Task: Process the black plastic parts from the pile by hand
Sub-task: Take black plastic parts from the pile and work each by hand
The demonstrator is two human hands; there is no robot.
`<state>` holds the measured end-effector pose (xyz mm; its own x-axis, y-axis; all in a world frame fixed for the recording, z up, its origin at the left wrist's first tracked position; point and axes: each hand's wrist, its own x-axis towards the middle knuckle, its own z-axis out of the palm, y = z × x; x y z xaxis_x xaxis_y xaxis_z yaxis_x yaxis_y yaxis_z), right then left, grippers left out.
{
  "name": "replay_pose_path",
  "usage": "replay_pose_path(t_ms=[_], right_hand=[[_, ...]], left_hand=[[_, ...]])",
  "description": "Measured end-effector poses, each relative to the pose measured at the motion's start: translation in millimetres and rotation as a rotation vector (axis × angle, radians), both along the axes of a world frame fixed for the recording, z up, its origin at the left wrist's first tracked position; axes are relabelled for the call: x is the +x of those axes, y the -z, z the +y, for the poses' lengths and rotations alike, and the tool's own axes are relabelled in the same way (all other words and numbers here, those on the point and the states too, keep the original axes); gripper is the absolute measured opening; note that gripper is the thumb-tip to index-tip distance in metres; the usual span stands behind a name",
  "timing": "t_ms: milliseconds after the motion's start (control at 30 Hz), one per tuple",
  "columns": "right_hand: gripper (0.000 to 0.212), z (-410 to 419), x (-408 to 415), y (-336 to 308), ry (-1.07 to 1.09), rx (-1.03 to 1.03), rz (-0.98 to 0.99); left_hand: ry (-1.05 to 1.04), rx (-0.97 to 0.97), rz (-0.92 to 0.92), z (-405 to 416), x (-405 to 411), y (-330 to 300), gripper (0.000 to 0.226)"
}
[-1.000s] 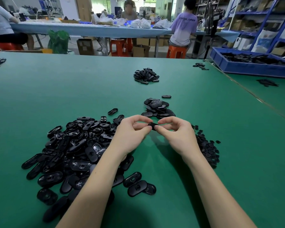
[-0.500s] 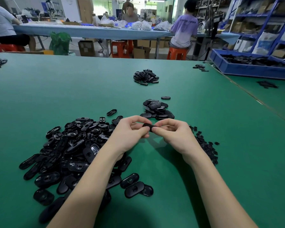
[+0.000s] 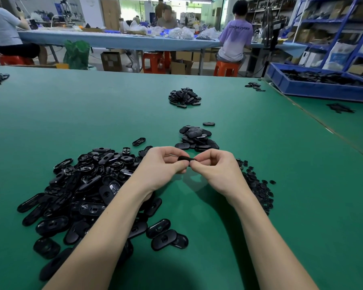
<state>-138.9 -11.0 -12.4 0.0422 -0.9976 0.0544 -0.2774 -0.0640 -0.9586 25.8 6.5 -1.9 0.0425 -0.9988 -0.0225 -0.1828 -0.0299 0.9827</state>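
The black part (image 3: pixel 187 159) was up over the green table (image 3: pixel 260 164), pinched between my left hand (image 3: pixel 161 170) and right hand (image 3: pixel 216 170), with a small done heap (image 3: pixel 197 139) behind and the big pile (image 3: pixel 82 185) still waiting.

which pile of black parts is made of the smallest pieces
The pile beside the right hand, at the wrist: small round bits. The other piles hold larger oval parts.
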Motion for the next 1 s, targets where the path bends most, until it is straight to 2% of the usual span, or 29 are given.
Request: replay_pose_path(t_ms=[200, 333, 500, 633, 800, 1000], right_hand=[[0.016, -4, -1, 0, -0.025, -0.053, 0.043], [0.012, -10, -7, -5, -0.100, -0.047, -0.017], [0.009, -22, -12, -10, -0.080, -0.044, -0.106], [0.005, -32, -19, -8, 0.074, -0.078, -0.123], [0.002, -42, -32, -9, 0.237, -0.089, -0.076], [0.005, -44, -41, -5, 0.270, -0.081, 0.010]], left_hand=[[-0.046, -0.012, -0.040, -2, -6, 2, 0.012], [-0.004, -0.065, -0.010, -3, -1, -3, 0.013], [-0.053, -0.304, -0.441, -12, -2, -8, 0.021], [-0.108, -0.402, -0.601, -35, -8, -13, 0.018], [-0.163, -0.274, -0.647, -91, -21, -30, 0.016], [-0.178, -0.148, -0.716, -129, -38, -34, 0.010]])
